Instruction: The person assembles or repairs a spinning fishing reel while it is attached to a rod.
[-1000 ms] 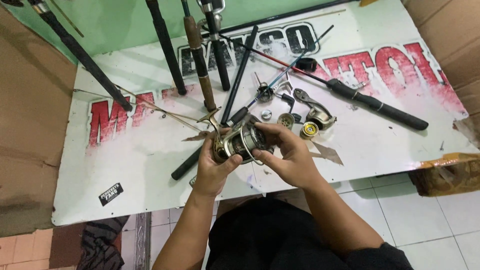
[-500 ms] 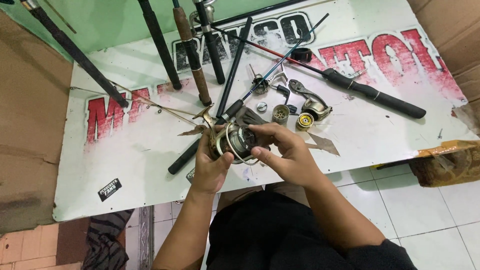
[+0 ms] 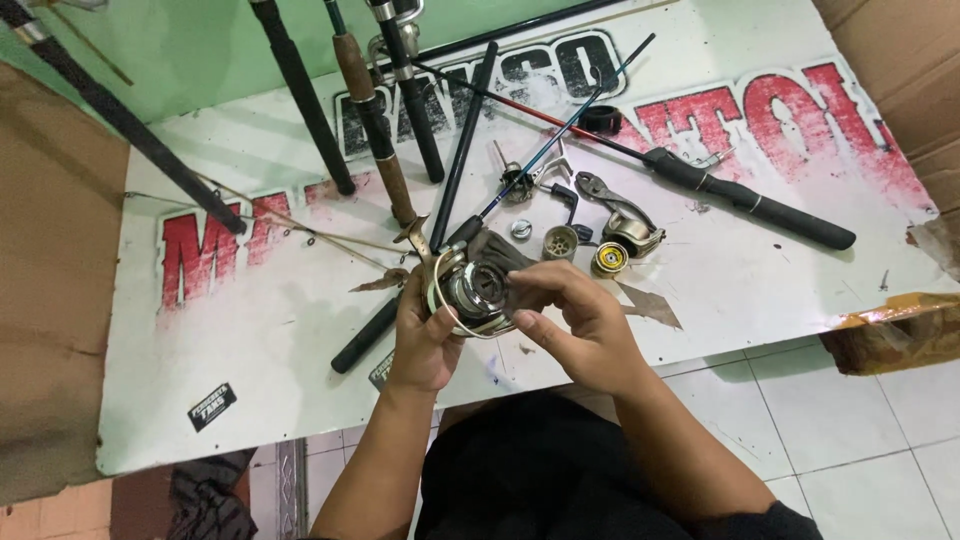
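Metal, silver-and-gold spinning fishing reel [image 3: 470,290] sits over the white printed worktop [image 3: 250,340], near edge. Looks dense, rigid, slick; thin bail wire seems bendy, so grab the body. Left hand [image 3: 420,335] wraps it; right hand [image 3: 580,325] fingers pinch its 3 o'clock side. Loose reel parts [image 3: 585,245] at 1 o'clock.

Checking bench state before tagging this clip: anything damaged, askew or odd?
Yes. The fishing reel in the left hand and right hand is partly stripped; loose reel parts lie scattered beside it. The printed board serving as tabletop is scuffed, and the cardboard at its right edge is torn.
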